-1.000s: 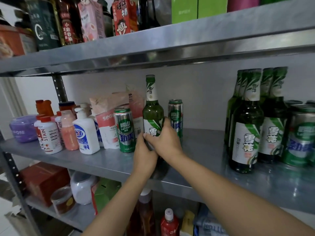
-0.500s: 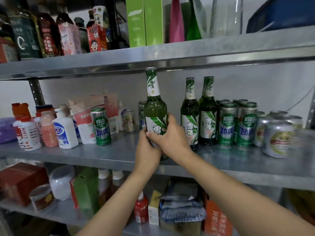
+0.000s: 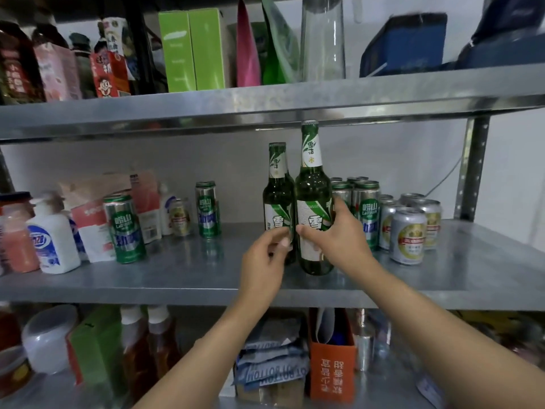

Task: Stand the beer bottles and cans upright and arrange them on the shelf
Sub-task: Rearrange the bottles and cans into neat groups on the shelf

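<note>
Green glass beer bottle (image 3: pixel 313 199) with a white label stands upright near the front edge of the grey metal shelf (image 3: pixel 182 278), its cap almost reaching the shelf board above. Whether its base rests on the metal or hangs just clear cannot be told. The right hand (image 3: pixel 339 234) grips it around the label, thumb across the front and fingers (image 3: pixel 337 203) curled round the right side. Just beside it on the left, slightly further back, stands a second green glass bottle (image 3: pixel 277 187), also upright. The left hand (image 3: pixel 264 258) is in front of that bottle's lower label, its thumb and fingers curled with the tips close together; whether they touch the glass cannot be told. Behind the right hand a cluster of tall green cans (image 3: pixel 367 208) stands upright, and next to them on the right a group of short silver cans (image 3: pixel 408 236). Well apart to the left stand two more green cans (image 3: pixel 125 228) among a white pump bottle (image 3: pixel 53 243) and paper packets.
</note>
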